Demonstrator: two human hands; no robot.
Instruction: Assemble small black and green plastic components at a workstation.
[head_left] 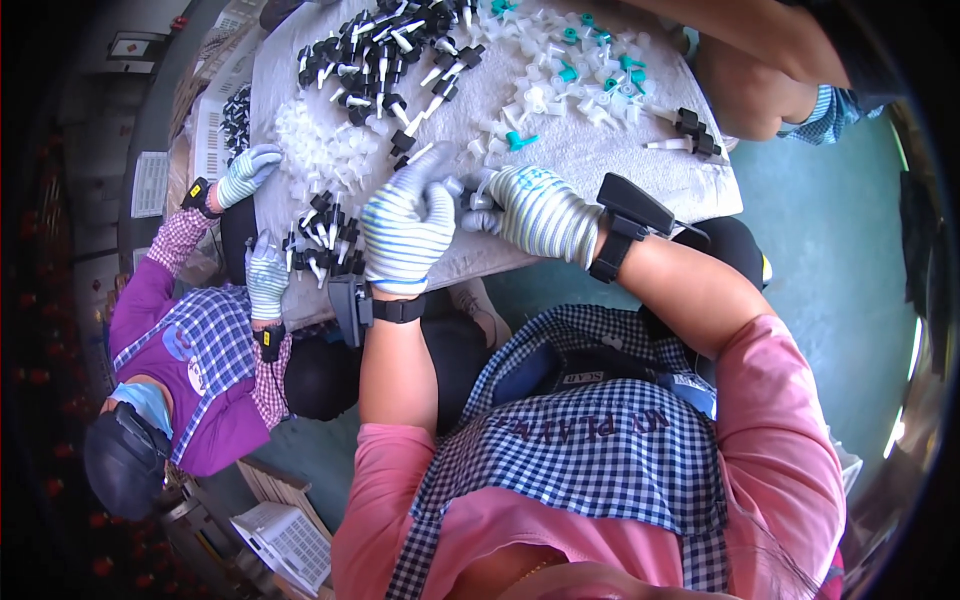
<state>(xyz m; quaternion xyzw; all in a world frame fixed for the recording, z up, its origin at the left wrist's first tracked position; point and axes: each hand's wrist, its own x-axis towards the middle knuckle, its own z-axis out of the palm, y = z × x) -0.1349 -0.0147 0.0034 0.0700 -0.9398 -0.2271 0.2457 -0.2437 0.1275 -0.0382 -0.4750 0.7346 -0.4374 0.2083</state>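
Observation:
My left hand (pixel 408 228), in a striped white glove, is at the table's near edge with its thumb and fingers closed together. Close to its right, my right hand (pixel 545 212), gloved the same way, has its fingers bent round a small translucent plastic piece (pixel 479 201). The fingertips of both hands nearly meet, and whatever is in the left ones is mostly hidden. Just beyond them lie black-collared pieces with white nozzles (pixel 383 65) in a heap. A pile of translucent white caps (pixel 320 145) is left of my left hand.
The pale cloth-covered table (pixel 690 195) also bears translucent fittings (pixel 535 98) with a few green ones (pixel 520 141), and several black pieces (pixel 695 133) at right. A co-worker's gloved hands (pixel 250 172) are at the left edge. Another person's arm (pixel 745 40) reaches in at far right.

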